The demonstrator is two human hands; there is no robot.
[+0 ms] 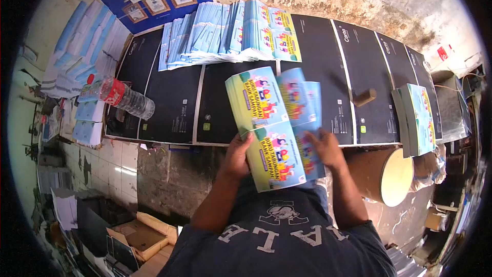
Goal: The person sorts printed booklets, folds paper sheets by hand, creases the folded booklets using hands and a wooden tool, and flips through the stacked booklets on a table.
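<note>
A stack of printed booklet sheets with yellow, green and light blue covers is in front of my chest, over the table's near edge. My left hand is closed on the left edge of this stack. On the other side, my right hand is closed on blue-tinted sheets, which look blurred and partly overlap the stack's right side. Beyond them, a long row of similar booklets leans across the back of the black table.
A plastic bottle with a red label lies at the table's left. A wooden block stands right of centre. Another booklet stack sits at the right end. Below are a round stool and an open carton.
</note>
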